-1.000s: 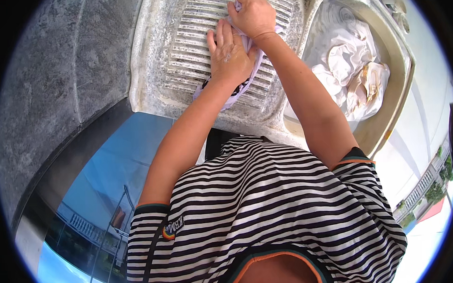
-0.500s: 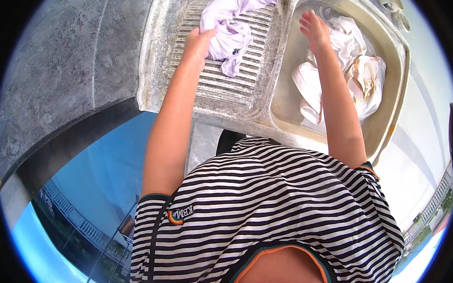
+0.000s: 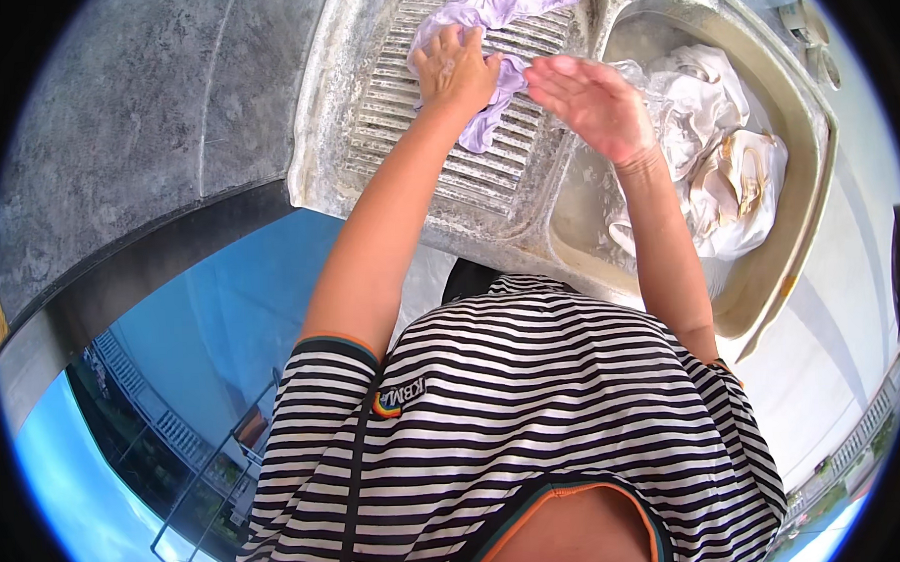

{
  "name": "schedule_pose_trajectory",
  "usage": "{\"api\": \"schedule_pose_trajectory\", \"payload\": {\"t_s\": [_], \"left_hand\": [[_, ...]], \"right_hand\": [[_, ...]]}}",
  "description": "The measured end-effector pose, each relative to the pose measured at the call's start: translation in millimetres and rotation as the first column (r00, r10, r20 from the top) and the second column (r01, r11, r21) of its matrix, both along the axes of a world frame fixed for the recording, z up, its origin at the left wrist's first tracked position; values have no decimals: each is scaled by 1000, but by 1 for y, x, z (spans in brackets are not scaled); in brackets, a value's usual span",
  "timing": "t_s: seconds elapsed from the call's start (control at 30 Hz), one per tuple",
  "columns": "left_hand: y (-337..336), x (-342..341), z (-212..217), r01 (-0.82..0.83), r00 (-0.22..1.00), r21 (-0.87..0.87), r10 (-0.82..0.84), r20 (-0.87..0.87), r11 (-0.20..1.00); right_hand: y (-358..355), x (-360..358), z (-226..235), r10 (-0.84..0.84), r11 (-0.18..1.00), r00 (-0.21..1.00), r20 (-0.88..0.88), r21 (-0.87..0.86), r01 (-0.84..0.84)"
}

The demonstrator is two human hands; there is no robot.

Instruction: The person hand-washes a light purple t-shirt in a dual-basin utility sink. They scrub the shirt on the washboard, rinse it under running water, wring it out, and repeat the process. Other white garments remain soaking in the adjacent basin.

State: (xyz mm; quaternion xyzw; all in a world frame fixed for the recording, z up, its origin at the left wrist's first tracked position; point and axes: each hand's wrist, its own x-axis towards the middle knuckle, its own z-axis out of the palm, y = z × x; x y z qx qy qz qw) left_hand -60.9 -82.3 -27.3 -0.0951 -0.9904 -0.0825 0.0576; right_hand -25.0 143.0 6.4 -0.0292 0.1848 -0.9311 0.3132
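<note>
A wet lilac cloth (image 3: 505, 7) lies crumpled across the ridged washboard (image 3: 370, 125) of a worn stone sink. My left hand (image 3: 456, 71) rests on the cloth with fingers spread, covering part of it. Held above the divider between washboard and basin, my right hand (image 3: 595, 105) is flat and tilted, palm showing, holding nothing. Its fingertips point toward the cloth's right edge. Below and right of it, white garments (image 3: 701, 94) soak in the basin, one of them with brownish-yellow patches (image 3: 749, 171).
The deep basin (image 3: 813, 159) has a raised, stained rim. To the left runs a grey stone counter (image 3: 117, 104) with a dark front edge. Small round containers (image 3: 806, 26) stand beyond the basin's far right corner.
My right hand has swung left from over the basin toward the cloth. My left hand has shifted from the cloth's left edge onto it, fingers spreading. The view has moved slightly.
</note>
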Motion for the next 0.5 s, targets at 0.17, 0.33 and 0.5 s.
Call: {"api": "schedule_pose_trajectory", "payload": {"t_s": [0.17, 0.33, 0.5], "left_hand": [[5, -21, -6, 55, 998, -184, -52, 19, 981], [13, -29, -8, -6, 999, -217, -1, -32, 976], [13, -32, -7, -49, 999, -82, 48, -8, 995]], "right_hand": [[-51, 1, 75, -51, 821, 960, -277, 535, 198], [21, 12, -43, -570, 509, 820, 61, 810, 293], [65, 49, -162, -686, 614, 596, 418, 772, 165]]}}
